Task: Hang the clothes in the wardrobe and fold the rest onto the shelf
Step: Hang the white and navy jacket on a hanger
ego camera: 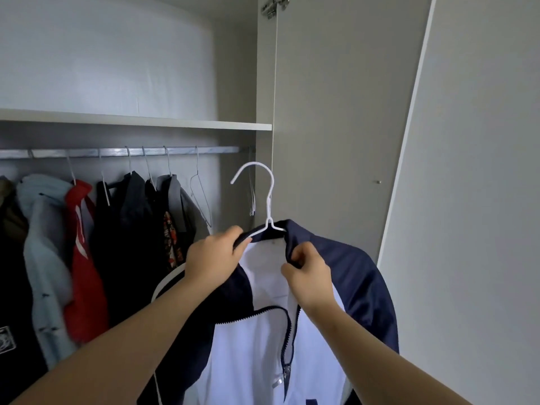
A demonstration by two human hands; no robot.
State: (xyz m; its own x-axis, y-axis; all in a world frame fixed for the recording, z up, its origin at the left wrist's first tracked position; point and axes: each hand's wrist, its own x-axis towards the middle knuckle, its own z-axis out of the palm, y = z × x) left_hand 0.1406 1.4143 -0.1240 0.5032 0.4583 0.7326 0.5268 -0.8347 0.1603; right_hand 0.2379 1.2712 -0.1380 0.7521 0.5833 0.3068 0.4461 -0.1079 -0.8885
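A navy and white zip jacket (350, 276) hangs on a white hanger (264, 182) that I hold up in front of the open wardrobe. My left hand (214, 255) grips the jacket's left shoulder together with the hanger's arm. The collar edge on the other side is pinched by my right hand (308, 273). The hook stands free, below and to the right of the metal rail (175, 151). The jacket's zip is partly open, and its lower part runs out of view.
Several garments (87, 244) hang on the rail at the left, with two bare wire hangers (200, 194) nearer its right end. A white shelf (146, 121) runs above the rail. The wardrobe's side panel (336, 127) and open door (467, 200) stand at the right.
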